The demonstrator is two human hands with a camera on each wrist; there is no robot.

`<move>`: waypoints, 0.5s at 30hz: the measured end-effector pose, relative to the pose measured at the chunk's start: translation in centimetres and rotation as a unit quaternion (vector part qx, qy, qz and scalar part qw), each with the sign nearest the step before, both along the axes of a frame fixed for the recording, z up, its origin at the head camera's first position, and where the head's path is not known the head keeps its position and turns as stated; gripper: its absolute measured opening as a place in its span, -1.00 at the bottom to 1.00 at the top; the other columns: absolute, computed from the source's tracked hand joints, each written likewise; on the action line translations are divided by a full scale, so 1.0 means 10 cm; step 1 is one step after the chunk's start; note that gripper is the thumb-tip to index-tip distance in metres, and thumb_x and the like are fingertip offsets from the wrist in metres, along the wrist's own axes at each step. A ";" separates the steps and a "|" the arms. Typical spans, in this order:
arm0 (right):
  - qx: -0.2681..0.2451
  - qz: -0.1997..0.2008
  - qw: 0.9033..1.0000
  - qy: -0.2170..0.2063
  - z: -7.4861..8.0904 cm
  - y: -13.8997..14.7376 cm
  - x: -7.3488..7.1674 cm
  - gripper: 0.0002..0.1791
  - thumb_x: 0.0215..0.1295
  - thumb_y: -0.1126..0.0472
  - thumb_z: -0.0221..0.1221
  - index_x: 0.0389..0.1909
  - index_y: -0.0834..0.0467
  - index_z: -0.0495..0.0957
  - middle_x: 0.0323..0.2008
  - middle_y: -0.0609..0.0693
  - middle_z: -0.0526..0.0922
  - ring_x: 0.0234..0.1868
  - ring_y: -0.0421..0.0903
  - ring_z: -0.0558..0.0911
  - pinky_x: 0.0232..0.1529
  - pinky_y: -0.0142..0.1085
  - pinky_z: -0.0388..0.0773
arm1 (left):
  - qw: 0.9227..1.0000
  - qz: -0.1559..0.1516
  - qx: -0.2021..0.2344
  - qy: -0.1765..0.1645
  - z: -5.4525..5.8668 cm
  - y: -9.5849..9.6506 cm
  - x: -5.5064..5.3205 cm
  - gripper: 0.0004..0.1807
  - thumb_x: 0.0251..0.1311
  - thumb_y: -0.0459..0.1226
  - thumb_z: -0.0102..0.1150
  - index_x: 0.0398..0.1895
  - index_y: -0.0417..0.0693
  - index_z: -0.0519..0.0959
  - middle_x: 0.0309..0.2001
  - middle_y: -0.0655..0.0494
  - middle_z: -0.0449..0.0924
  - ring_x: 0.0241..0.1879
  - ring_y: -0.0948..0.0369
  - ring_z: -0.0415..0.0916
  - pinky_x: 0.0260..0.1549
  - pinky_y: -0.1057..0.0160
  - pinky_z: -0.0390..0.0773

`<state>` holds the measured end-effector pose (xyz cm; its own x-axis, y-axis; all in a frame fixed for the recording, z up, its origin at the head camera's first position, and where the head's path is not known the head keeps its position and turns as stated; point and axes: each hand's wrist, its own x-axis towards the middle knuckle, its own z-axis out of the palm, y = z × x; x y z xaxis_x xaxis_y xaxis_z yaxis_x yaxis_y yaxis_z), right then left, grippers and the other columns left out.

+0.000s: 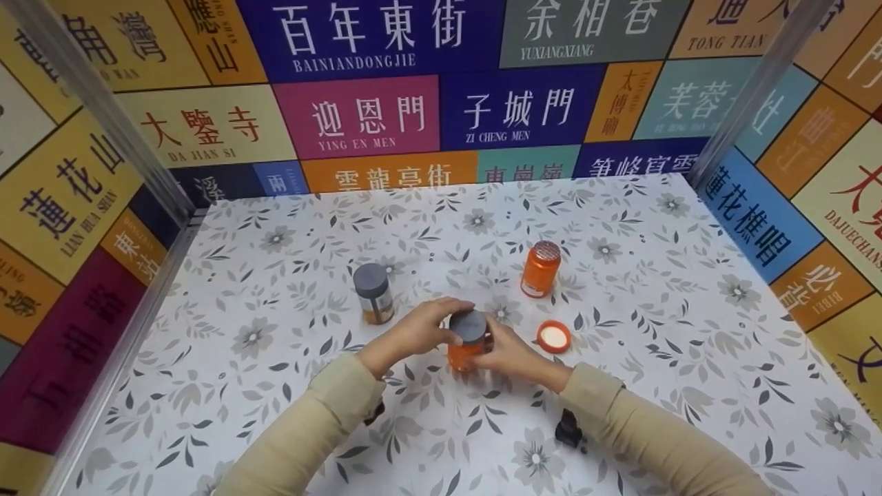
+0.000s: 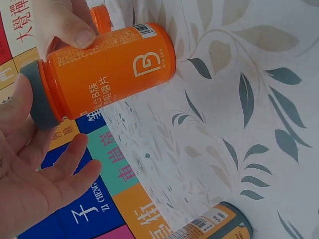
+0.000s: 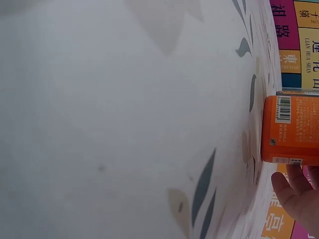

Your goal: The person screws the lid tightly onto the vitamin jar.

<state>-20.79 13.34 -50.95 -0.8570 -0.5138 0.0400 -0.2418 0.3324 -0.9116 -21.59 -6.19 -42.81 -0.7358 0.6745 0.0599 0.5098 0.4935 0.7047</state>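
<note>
An orange bottle [image 1: 465, 359] stands upright on the table in front of me, topped by a grey lid [image 1: 471, 326]. With thumb and fingers my left hand [image 1: 422, 327] holds the lid's rim; in the left wrist view the thumb lies on the grey lid [image 2: 40, 94] while some fingers extend away from it. My right hand [image 1: 511, 350] grips the bottle's body from the right side. White print and a barcode show on the orange bottle [image 2: 114, 67] in the left wrist view. The right wrist view catches only part of the orange bottle [image 3: 291, 127] at its edge.
Left of the hands stands a jar with a dark grey lid [image 1: 372, 293]. Behind and to the right is another orange bottle [image 1: 541, 270] with a silvery top. An orange cap [image 1: 553, 337] lies with its white inside up. Sign-printed walls [image 1: 372, 114] border the flowered table [image 1: 275, 413].
</note>
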 end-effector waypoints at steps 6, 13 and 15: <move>0.007 -0.002 1.000 -0.004 0.05 -0.03 0.02 -0.29 0.00 0.37 0.25 0.18 0.41 0.15 0.06 0.30 0.42 0.01 0.11 0.47 -0.01 -0.16 0.44 | 0.999 0.019 -0.028 -0.023 0.05 -0.01 0.05 -0.27 -0.06 -0.40 0.30 0.25 -0.31 0.26 0.21 -0.21 0.33 0.23 -0.06 0.24 0.22 0.04 0.20; 0.023 -0.001 1.000 0.009 0.34 -0.07 0.15 -0.37 0.06 0.36 0.22 0.12 0.46 0.19 -0.03 0.33 0.45 -0.15 0.01 0.48 -0.13 -0.15 0.48 | 0.983 0.151 -0.079 0.071 -0.02 0.12 0.17 -0.31 -0.25 0.02 0.43 -0.07 -0.24 0.49 -0.18 -0.06 0.48 -0.18 0.04 0.41 -0.16 0.13 0.43; 0.022 -0.004 1.000 -0.004 0.36 -0.07 0.16 -0.37 0.05 0.36 0.23 0.12 0.45 0.20 -0.02 0.33 0.45 -0.13 0.03 0.49 -0.10 -0.11 0.47 | 0.978 0.171 -0.084 0.080 -0.04 0.14 0.19 -0.36 -0.23 0.02 0.42 -0.13 -0.21 0.51 -0.24 -0.02 0.47 -0.24 0.07 0.39 -0.22 0.16 0.43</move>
<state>-19.23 12.60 -47.35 -0.8608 -0.5089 0.0110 -0.2321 0.3731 -0.8983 -19.73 -4.74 -43.20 -0.9104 0.4010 0.1015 0.3917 0.7568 0.5233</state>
